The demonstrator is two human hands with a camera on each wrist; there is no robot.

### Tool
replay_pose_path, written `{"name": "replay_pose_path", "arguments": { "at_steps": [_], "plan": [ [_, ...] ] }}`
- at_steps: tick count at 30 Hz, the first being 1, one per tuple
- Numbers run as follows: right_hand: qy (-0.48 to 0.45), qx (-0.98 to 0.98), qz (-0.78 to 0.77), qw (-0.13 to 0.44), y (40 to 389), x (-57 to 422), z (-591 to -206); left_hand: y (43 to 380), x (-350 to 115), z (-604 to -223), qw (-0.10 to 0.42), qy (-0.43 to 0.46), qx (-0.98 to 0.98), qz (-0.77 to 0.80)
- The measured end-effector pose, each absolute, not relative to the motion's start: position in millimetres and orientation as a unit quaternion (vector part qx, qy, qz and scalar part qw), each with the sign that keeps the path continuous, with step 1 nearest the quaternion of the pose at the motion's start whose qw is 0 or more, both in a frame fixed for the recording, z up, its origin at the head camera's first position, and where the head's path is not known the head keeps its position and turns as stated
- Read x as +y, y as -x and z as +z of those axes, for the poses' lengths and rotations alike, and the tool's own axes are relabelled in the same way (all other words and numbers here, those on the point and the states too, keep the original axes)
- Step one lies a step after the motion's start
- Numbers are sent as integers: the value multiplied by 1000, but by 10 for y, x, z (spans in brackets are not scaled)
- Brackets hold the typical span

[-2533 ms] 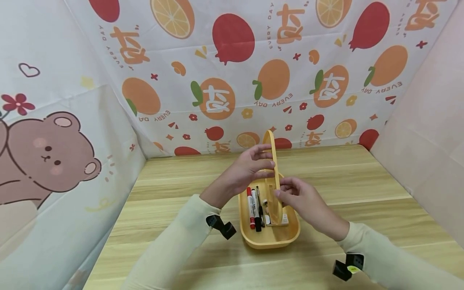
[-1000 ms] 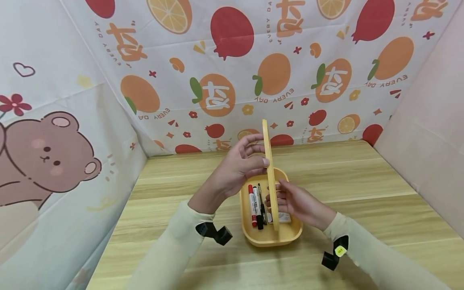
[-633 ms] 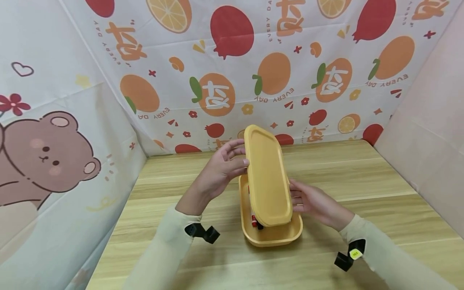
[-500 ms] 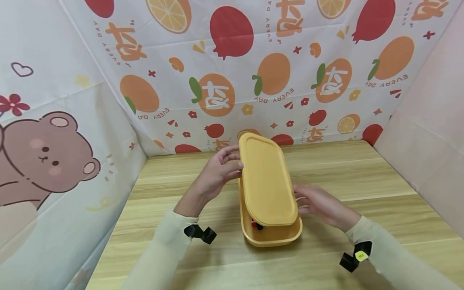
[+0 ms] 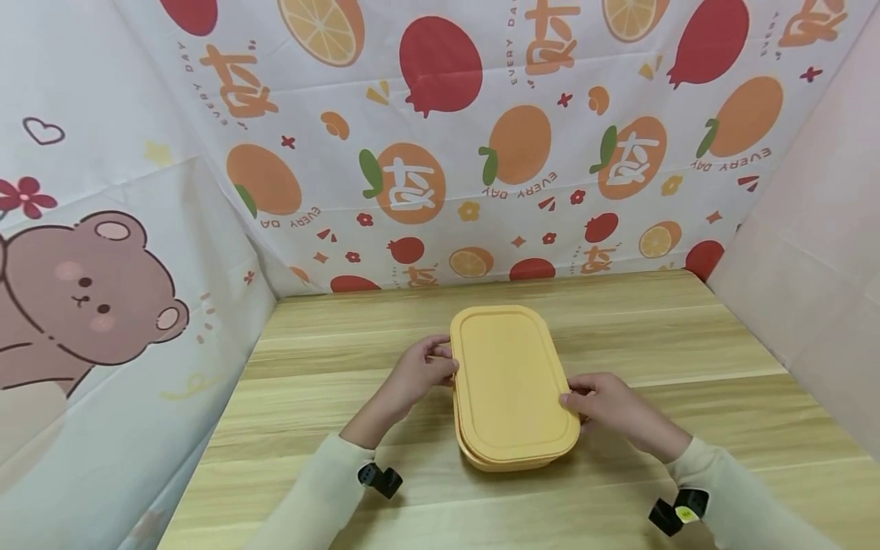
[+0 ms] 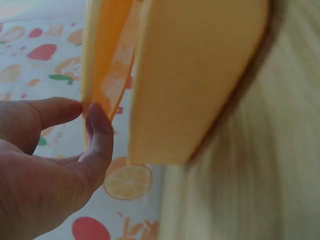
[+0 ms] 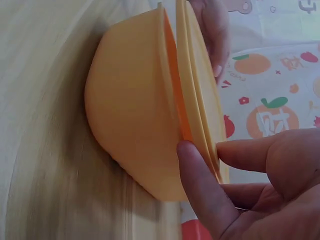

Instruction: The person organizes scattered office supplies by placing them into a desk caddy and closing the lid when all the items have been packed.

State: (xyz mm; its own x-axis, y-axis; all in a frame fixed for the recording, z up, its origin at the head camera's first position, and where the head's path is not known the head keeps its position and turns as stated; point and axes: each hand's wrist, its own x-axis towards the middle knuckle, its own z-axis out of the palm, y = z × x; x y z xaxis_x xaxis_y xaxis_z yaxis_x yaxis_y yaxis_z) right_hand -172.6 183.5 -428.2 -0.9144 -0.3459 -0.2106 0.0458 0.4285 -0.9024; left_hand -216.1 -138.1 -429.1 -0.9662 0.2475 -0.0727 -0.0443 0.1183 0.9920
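A yellow lid lies over the yellow box, covering most of it in the head view. My left hand pinches the lid's left edge between thumb and fingers. On the other side my right hand pinches the lid's right edge, thumb on top. Both wrist views show a gap between the lid's rim and the box's rim, widest at the left hand. The pens and small items inside the box are hidden under the lid.
The box stands on a wood-grain table. A white cloth with fruit prints hangs behind it. A bear-print cloth borders the left side, and a plain pale cloth the right.
The lid, first held upright on edge above the open box, has tilted over and come down onto it, covering the pens. Both hands have lowered with it, the left shifting leftward.
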Motion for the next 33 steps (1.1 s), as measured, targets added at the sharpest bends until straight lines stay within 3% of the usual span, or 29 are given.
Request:
{"name": "replay_pose_path", "arguments": {
  "at_steps": [13, 26, 29, 33],
  "plan": [
    [112, 884, -436, 130, 1647, 1727, -4352, 2134, -1447, -4505, 120, -94, 760, 632],
    [112, 854, -486, 149, 1617, 1752, -4462, 2088, -1430, -4574, 125, -72, 752, 643],
    [106, 868, -468, 125, 1614, 1767, -4483, 2057, -1423, -4575, 99, -66, 777, 618],
    [116, 915, -386, 29, 1560, 1796, -4571, 1911, -1393, -4539, -8, -90, 863, 496]
  ]
}}
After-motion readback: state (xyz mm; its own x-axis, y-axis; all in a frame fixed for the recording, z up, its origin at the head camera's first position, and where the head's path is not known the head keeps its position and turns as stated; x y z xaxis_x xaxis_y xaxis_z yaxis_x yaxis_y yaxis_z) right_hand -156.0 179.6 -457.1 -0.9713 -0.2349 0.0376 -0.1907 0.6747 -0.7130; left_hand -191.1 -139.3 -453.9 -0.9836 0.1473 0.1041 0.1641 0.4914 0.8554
